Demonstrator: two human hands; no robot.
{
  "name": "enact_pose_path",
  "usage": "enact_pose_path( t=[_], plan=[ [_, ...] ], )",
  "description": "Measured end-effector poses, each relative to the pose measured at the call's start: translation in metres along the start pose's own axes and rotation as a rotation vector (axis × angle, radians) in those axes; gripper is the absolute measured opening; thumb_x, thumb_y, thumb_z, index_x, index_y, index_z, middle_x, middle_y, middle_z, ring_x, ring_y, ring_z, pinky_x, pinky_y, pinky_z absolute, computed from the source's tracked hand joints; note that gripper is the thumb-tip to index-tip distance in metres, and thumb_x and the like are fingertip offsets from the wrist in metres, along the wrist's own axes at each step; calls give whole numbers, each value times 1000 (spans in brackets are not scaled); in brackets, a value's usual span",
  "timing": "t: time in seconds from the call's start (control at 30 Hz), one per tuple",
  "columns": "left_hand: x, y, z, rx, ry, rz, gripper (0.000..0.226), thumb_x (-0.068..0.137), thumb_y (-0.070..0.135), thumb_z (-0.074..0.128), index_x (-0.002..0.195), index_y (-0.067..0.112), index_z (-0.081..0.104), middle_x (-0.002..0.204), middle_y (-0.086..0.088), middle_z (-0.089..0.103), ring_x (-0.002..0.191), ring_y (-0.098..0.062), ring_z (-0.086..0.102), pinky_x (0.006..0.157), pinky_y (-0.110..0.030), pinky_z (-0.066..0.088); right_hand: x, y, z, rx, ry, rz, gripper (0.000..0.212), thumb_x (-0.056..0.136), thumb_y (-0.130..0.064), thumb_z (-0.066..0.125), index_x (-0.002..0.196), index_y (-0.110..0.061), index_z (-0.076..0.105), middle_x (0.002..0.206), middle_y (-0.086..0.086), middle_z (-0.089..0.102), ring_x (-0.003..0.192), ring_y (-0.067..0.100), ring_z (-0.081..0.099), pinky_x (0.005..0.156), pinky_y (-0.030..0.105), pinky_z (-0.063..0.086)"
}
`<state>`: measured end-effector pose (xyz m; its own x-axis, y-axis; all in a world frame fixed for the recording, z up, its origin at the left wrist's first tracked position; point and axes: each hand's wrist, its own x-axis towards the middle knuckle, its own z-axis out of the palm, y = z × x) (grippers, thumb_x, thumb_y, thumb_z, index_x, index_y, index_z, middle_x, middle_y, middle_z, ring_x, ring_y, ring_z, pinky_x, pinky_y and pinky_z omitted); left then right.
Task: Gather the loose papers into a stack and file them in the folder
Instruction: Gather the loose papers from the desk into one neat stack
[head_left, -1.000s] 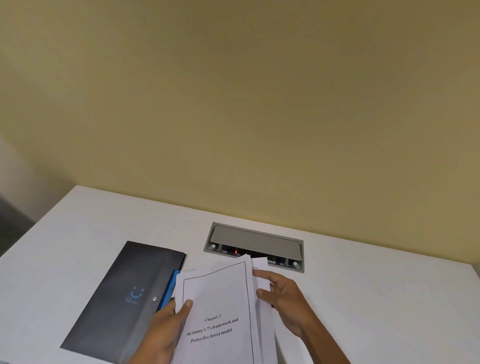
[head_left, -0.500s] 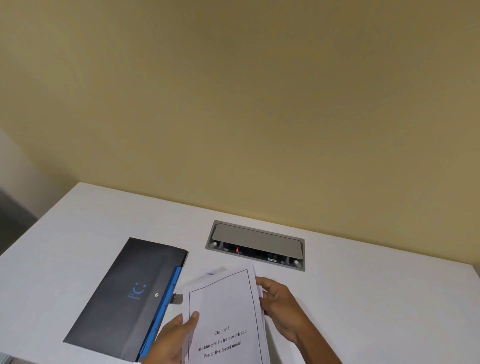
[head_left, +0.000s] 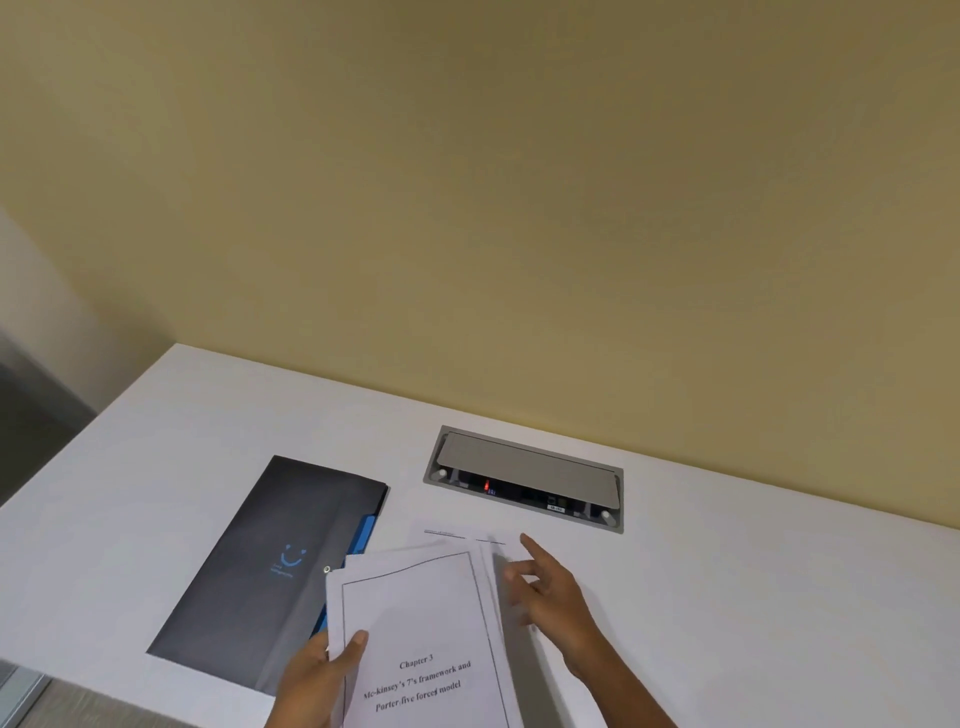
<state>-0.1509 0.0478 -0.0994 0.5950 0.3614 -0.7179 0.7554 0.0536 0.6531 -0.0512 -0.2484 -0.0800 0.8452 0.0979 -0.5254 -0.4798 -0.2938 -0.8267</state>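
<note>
A stack of white papers (head_left: 421, 618) with a "Chapter 3" title page on top lies near the table's front edge. My left hand (head_left: 317, 680) grips its left edge, thumb on top. My right hand (head_left: 550, 597) rests against the stack's right side with fingers spread and the index finger pointing away. Some sheets (head_left: 457, 538) stick out unevenly beyond the stack's far edge. The dark grey folder (head_left: 260, 566), with a blue smiley print and blue inner edge, lies shut flat just left of the papers.
The white table (head_left: 753, 597) stands against a yellow wall. A recessed grey socket box (head_left: 524, 478) with a small red light sits in the tabletop just beyond the papers. The table's left edge drops off to a dark floor.
The right hand has let go of the stack's far right corner and opened its fingers. The sheets have fanned out at the far edge. The view has shifted slightly.
</note>
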Motion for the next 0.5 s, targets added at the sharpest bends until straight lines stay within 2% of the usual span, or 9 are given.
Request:
enact_pose_path(
  t=[0.03,0.1,0.17,0.23,0.37,0.5],
  plan=[
    [1,-4,-7,16,24,4,35,95,18,75,126,5,73,112,-18,78,110,-35,69,106,-48,50,3,6,1,-129,47,3,71,99,-30,75,162,-28,43,124,-7,73,106,19,73,92,40,65],
    [2,-9,-22,71,67,5,34,95,23,75,124,5,73,109,-16,77,106,-33,68,102,-46,51,11,18,0,-383,80,10,83,97,-36,76,166,-21,33,146,-2,62,131,20,61,112,42,54],
    [-1,-10,-35,147,113,3,35,96,31,73,124,9,73,104,-12,74,100,-29,64,93,-41,48,21,28,-3,-533,45,-4,98,94,-44,77,169,-18,21,169,2,39,156,25,35,127,43,36],
    [-8,-8,-46,203,152,7,36,98,35,69,124,11,73,102,-12,72,98,-29,60,90,-40,45,31,33,-4,-663,-1,-41,111,89,-54,78,170,-16,12,177,0,20,163,25,18,131,42,25],
    [-22,-2,-61,220,178,21,37,100,30,67,131,11,69,115,-16,74,103,-30,59,93,-40,43,52,29,2,-884,-52,-108,134,80,-67,79,170,-10,-2,180,4,2,166,28,6,134,47,17],
    [-34,5,-63,157,188,12,38,100,20,67,136,8,66,130,-20,72,124,-36,63,102,-42,42,70,22,11,-1074,-134,-143,145,77,-71,79,168,-9,-15,179,7,-13,166,34,-6,133,58,13]
  ],
)
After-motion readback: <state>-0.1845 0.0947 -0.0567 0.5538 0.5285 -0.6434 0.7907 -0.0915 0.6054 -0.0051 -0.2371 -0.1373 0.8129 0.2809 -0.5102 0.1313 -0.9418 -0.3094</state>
